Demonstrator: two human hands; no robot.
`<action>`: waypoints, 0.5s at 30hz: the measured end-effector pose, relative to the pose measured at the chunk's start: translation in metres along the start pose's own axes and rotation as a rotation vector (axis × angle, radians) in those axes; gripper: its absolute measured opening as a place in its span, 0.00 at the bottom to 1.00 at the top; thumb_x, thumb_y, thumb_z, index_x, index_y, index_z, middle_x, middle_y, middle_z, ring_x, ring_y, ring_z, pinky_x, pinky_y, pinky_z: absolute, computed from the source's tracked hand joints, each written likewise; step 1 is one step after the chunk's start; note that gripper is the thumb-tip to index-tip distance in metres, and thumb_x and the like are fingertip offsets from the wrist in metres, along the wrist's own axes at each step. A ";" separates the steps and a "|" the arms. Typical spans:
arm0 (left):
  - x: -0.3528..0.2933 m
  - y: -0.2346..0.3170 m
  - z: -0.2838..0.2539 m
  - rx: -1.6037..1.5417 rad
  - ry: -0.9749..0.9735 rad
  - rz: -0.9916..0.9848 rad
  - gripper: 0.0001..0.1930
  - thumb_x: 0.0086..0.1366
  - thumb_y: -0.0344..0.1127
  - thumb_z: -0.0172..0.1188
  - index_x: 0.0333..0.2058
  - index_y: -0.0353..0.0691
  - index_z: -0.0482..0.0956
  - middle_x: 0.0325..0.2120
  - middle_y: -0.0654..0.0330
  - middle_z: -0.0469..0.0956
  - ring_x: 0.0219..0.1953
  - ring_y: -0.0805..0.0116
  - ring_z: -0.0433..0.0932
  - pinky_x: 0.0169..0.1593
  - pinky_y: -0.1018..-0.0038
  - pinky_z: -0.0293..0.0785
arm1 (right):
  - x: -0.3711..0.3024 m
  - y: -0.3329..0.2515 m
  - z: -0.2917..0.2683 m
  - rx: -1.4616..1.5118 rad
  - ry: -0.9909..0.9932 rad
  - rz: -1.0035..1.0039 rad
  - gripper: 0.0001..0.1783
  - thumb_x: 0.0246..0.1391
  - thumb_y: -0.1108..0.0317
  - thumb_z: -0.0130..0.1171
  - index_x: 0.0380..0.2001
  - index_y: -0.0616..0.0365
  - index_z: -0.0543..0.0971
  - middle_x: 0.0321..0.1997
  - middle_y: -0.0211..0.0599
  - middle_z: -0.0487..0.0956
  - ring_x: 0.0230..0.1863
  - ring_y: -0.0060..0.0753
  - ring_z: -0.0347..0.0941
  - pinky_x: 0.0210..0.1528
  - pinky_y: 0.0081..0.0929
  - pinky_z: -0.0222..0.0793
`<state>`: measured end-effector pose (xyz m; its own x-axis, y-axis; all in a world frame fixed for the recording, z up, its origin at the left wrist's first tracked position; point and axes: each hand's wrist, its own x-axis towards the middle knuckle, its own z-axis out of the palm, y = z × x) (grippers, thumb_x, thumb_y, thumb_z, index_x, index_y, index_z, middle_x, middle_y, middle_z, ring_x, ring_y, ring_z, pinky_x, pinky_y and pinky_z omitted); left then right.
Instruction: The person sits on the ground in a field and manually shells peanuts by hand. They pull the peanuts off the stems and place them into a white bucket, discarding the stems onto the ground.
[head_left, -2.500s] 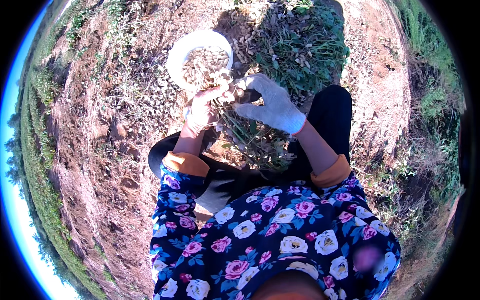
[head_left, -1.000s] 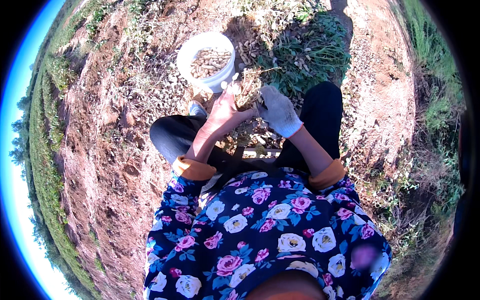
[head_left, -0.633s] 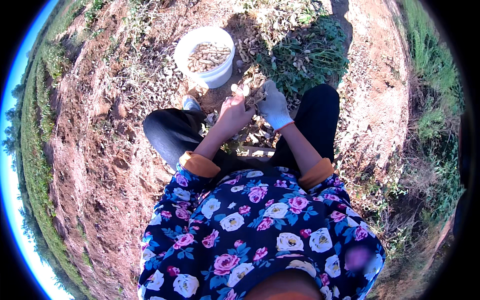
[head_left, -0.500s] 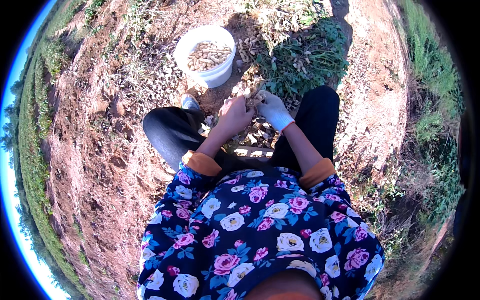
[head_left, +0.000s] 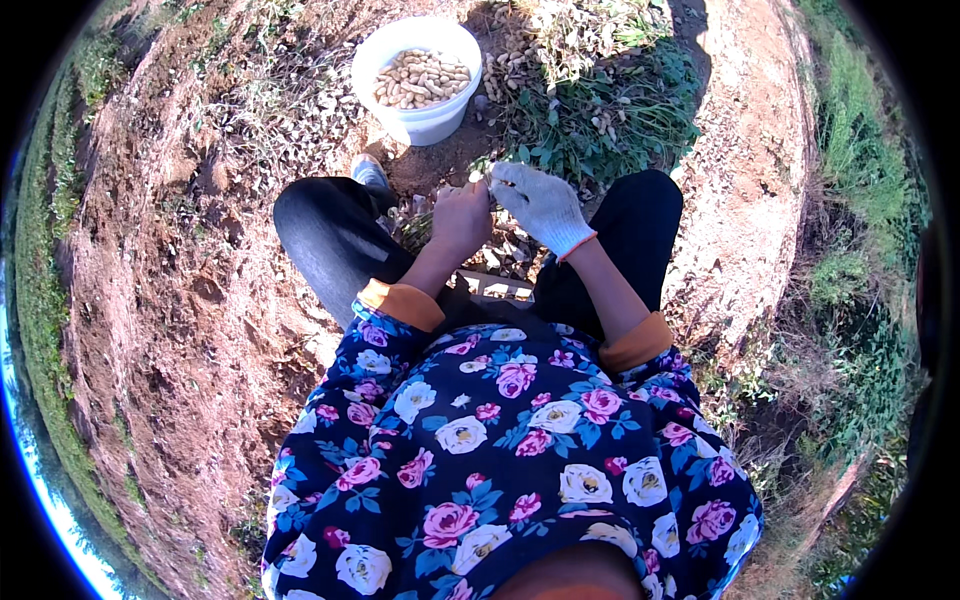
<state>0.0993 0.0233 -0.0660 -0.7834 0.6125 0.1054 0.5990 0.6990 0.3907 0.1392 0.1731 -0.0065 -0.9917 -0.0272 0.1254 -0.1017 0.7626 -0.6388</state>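
Observation:
My bare left hand (head_left: 461, 220) is closed around a peanut plant, whose green stems (head_left: 414, 230) trail out beside the fist. A pale pod (head_left: 477, 176) shows at its fingertips. Against those fingertips, my right hand (head_left: 540, 205), in a white knit glove with an orange-edged cuff, has its fingers bent and closed; what they pinch is hidden. Beyond the hands stands a white bucket (head_left: 423, 126) partly filled with peanuts (head_left: 424, 80). Right of the bucket lies a heap of pulled peanut plants (head_left: 610, 110) with leaves and some pods.
My bent knees (head_left: 325, 225) frame the work area, and a shoe (head_left: 370, 173) is near the bucket. Dry leaves and pods litter the reddish soil (head_left: 180, 300). Below my hands is a pale slatted piece (head_left: 495, 285). Green weeds (head_left: 860, 200) line the right side.
The clump of roots and pods seen above my fingers is mostly out of sight now. My right hand has turned and shifted slightly left. The bucket sits higher in the picture.

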 end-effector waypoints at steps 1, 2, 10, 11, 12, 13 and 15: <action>0.000 -0.001 0.002 0.001 0.002 -0.007 0.12 0.50 0.33 0.54 0.33 0.34 0.67 0.23 0.51 0.74 0.30 0.53 0.75 0.36 0.61 0.65 | 0.001 -0.001 0.000 -0.009 -0.025 -0.014 0.15 0.50 0.59 0.55 0.40 0.53 0.76 0.40 0.35 0.78 0.39 0.35 0.75 0.40 0.28 0.70; 0.000 -0.002 0.003 0.002 0.004 -0.015 0.12 0.50 0.33 0.54 0.33 0.34 0.67 0.23 0.51 0.74 0.30 0.54 0.75 0.36 0.61 0.66 | 0.002 -0.002 -0.001 -0.019 -0.050 -0.029 0.15 0.49 0.59 0.55 0.39 0.53 0.76 0.39 0.36 0.78 0.38 0.37 0.75 0.39 0.30 0.70; 0.001 0.006 -0.001 0.037 -0.185 -0.061 0.22 0.50 0.33 0.55 0.44 0.31 0.65 0.28 0.56 0.75 0.33 0.61 0.77 0.37 0.66 0.67 | -0.008 0.004 0.030 0.077 0.154 0.069 0.11 0.44 0.64 0.58 0.29 0.53 0.70 0.25 0.42 0.73 0.29 0.45 0.73 0.31 0.35 0.68; 0.002 0.007 -0.001 0.045 -0.190 -0.055 0.21 0.50 0.32 0.55 0.43 0.31 0.65 0.28 0.56 0.76 0.32 0.61 0.77 0.36 0.67 0.67 | -0.009 0.008 0.034 0.109 0.197 0.110 0.10 0.43 0.66 0.59 0.27 0.54 0.68 0.23 0.37 0.72 0.25 0.39 0.72 0.30 0.32 0.68; 0.004 0.010 -0.001 0.045 -0.198 -0.075 0.20 0.50 0.32 0.55 0.42 0.32 0.66 0.26 0.56 0.76 0.31 0.61 0.77 0.35 0.67 0.67 | -0.007 0.007 0.035 0.166 0.256 0.174 0.10 0.44 0.66 0.59 0.27 0.55 0.68 0.22 0.36 0.72 0.24 0.37 0.72 0.30 0.32 0.68; 0.006 0.012 -0.001 0.044 -0.206 -0.094 0.19 0.50 0.32 0.55 0.41 0.32 0.66 0.25 0.57 0.76 0.29 0.61 0.77 0.34 0.67 0.68 | -0.005 0.006 0.037 0.223 0.315 0.238 0.10 0.44 0.66 0.58 0.26 0.55 0.68 0.22 0.34 0.71 0.23 0.34 0.71 0.30 0.32 0.68; 0.006 0.013 -0.001 0.051 -0.146 -0.102 0.13 0.50 0.31 0.54 0.36 0.35 0.67 0.22 0.58 0.76 0.25 0.62 0.78 0.31 0.67 0.68 | 0.002 0.003 0.041 0.258 0.443 0.243 0.09 0.46 0.68 0.57 0.23 0.56 0.66 0.21 0.30 0.70 0.19 0.23 0.66 0.23 0.26 0.65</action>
<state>0.1024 0.0360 -0.0596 -0.8104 0.5820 -0.0674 0.5285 0.7757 0.3450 0.1339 0.1490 -0.0391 -0.8672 0.4454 0.2229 0.0538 0.5286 -0.8471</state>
